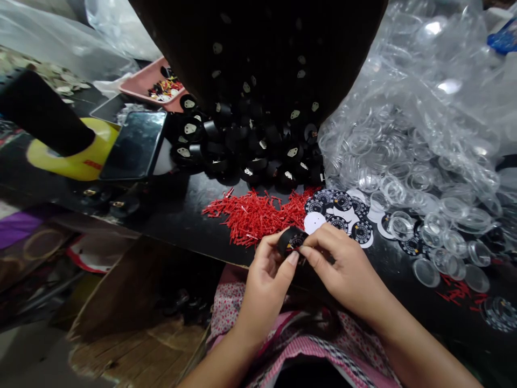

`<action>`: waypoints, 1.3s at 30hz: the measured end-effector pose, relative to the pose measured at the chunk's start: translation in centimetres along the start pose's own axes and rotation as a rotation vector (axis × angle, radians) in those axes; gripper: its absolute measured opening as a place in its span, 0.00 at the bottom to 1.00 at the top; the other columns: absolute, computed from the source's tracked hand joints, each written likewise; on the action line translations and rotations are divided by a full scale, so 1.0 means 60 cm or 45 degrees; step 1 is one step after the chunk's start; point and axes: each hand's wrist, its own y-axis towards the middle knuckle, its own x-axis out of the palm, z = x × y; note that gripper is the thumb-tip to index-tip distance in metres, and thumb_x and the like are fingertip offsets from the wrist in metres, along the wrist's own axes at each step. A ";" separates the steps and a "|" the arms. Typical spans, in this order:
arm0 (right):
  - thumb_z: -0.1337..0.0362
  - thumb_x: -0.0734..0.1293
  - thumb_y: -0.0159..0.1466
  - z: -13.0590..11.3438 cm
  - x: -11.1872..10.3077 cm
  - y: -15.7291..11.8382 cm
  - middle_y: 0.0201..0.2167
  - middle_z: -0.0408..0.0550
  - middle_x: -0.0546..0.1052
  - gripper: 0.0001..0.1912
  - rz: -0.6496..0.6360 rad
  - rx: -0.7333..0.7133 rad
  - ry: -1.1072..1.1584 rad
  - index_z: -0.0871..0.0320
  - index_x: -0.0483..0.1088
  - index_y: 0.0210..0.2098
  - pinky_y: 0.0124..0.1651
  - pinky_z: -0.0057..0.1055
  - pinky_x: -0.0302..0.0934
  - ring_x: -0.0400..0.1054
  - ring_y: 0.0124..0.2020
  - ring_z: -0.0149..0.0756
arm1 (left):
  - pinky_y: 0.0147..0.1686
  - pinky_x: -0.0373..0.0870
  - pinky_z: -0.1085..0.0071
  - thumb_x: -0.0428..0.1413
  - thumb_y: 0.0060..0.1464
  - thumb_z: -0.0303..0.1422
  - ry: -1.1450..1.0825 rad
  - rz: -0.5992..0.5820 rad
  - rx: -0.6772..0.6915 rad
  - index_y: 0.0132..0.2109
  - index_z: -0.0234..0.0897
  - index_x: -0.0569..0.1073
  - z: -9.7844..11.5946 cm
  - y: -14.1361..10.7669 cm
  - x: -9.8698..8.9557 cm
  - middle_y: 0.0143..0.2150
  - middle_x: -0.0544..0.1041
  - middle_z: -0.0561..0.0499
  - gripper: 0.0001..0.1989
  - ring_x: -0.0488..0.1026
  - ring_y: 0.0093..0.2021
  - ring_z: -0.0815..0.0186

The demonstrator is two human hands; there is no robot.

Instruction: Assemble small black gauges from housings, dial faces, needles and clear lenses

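Observation:
My left hand is wrapped round a small black gauge housing, tilted so that a black dial with white marks shows in its open face. At that face, my right hand has thumb and forefinger pinched together. A speck of red shows by the fingertips, but what they hold is hidden. Just beyond the hands lies a heap of small red pointers. Printed black dials, some turned white side up, are spread right of the pointers.
Black housings pile up at the back, spilling from a large dark container. Clear round covers fill a plastic bag at right. On the left stand a phone, a yellow tape roll and a pink tray.

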 end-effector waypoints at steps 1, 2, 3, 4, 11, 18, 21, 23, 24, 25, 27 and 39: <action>0.66 0.62 0.68 -0.002 0.001 -0.002 0.30 0.43 0.69 0.09 0.002 -0.005 0.007 0.56 0.66 0.31 0.40 0.35 0.52 0.62 0.34 0.35 | 0.45 0.71 0.72 0.59 0.58 0.33 0.042 0.022 0.025 0.45 0.42 0.72 0.004 -0.001 0.001 0.40 0.77 0.54 0.08 0.75 0.42 0.66; 0.67 0.62 0.68 -0.004 0.002 -0.004 0.30 0.43 0.69 0.09 0.008 -0.011 0.006 0.56 0.65 0.30 0.40 0.35 0.52 0.62 0.34 0.36 | 0.44 0.71 0.73 0.59 0.57 0.32 0.085 0.045 0.051 0.44 0.42 0.72 0.008 -0.003 0.002 0.38 0.77 0.54 0.07 0.75 0.41 0.67; 0.67 0.63 0.68 -0.006 0.003 -0.007 0.29 0.43 0.69 0.10 0.016 -0.013 0.002 0.56 0.64 0.29 0.40 0.35 0.52 0.61 0.34 0.36 | 0.43 0.72 0.73 0.59 0.57 0.31 0.123 0.066 0.078 0.43 0.41 0.72 0.011 -0.004 0.003 0.37 0.78 0.55 0.07 0.75 0.40 0.67; 0.68 0.63 0.68 -0.009 0.005 -0.010 0.28 0.42 0.69 0.10 0.027 -0.013 -0.003 0.56 0.64 0.29 0.40 0.35 0.52 0.61 0.34 0.36 | 0.42 0.72 0.73 0.59 0.56 0.30 0.156 0.081 0.108 0.42 0.41 0.72 0.014 -0.005 0.003 0.37 0.78 0.55 0.07 0.76 0.39 0.67; 0.69 0.62 0.68 -0.022 0.018 -0.024 0.26 0.41 0.68 0.11 0.124 -0.012 0.043 0.56 0.64 0.28 0.38 0.33 0.53 0.61 0.32 0.35 | 0.42 0.73 0.75 0.59 0.54 0.25 0.354 0.063 0.253 0.47 0.44 0.74 0.011 -0.015 -0.011 0.39 0.80 0.57 0.14 0.78 0.39 0.68; 0.66 0.66 0.67 -0.011 -0.002 -0.012 0.25 0.40 0.69 0.11 0.049 -0.050 -0.083 0.57 0.66 0.27 0.37 0.33 0.51 0.62 0.29 0.32 | 0.50 0.74 0.68 0.58 0.60 0.34 0.013 -0.082 -0.052 0.51 0.44 0.73 0.008 0.001 -0.019 0.49 0.80 0.52 0.12 0.77 0.49 0.63; 0.67 0.63 0.68 -0.003 -0.005 -0.005 0.32 0.45 0.74 0.05 0.104 -0.235 -0.232 0.59 0.71 0.41 0.41 0.35 0.52 0.65 0.35 0.35 | 0.57 0.70 0.67 0.59 0.60 0.36 -0.136 -0.149 -0.193 0.59 0.49 0.70 0.004 0.008 -0.022 0.59 0.74 0.52 0.20 0.72 0.59 0.61; 0.68 0.62 0.69 0.002 0.000 0.001 0.34 0.47 0.75 0.07 0.104 -0.343 -0.387 0.60 0.71 0.43 0.43 0.36 0.51 0.66 0.37 0.38 | 0.61 0.66 0.65 0.59 0.59 0.37 -0.116 -0.170 -0.203 0.60 0.52 0.70 -0.001 0.010 -0.025 0.64 0.70 0.54 0.22 0.66 0.64 0.60; 0.69 0.61 0.69 0.005 0.004 0.004 0.34 0.48 0.75 0.07 0.101 -0.379 -0.463 0.61 0.72 0.41 0.42 0.37 0.51 0.66 0.37 0.39 | 0.63 0.63 0.64 0.58 0.60 0.38 -0.083 -0.170 -0.194 0.60 0.53 0.70 -0.003 0.010 -0.027 0.65 0.69 0.55 0.22 0.64 0.65 0.59; 0.69 0.61 0.68 0.007 0.007 0.008 0.32 0.49 0.75 0.08 0.104 -0.406 -0.529 0.61 0.72 0.38 0.42 0.37 0.51 0.65 0.36 0.39 | 0.65 0.60 0.62 0.58 0.60 0.40 -0.035 -0.163 -0.181 0.60 0.54 0.70 -0.006 0.009 -0.028 0.66 0.68 0.55 0.21 0.62 0.67 0.59; 0.70 0.60 0.67 0.007 0.011 0.014 0.29 0.48 0.73 0.09 0.123 -0.454 -0.612 0.62 0.71 0.33 0.40 0.37 0.51 0.64 0.33 0.39 | 0.67 0.56 0.57 0.57 0.60 0.42 0.057 -0.135 -0.189 0.60 0.53 0.72 -0.009 0.005 -0.029 0.65 0.69 0.55 0.21 0.61 0.67 0.56; 0.65 0.65 0.66 0.037 -0.043 0.027 0.30 0.41 0.76 0.05 0.043 0.002 -0.137 0.56 0.72 0.34 0.39 0.30 0.58 0.69 0.31 0.31 | 0.65 0.58 0.51 0.55 0.59 0.48 0.382 -0.076 -0.140 0.59 0.57 0.71 -0.019 0.019 -0.023 0.63 0.71 0.56 0.21 0.64 0.66 0.54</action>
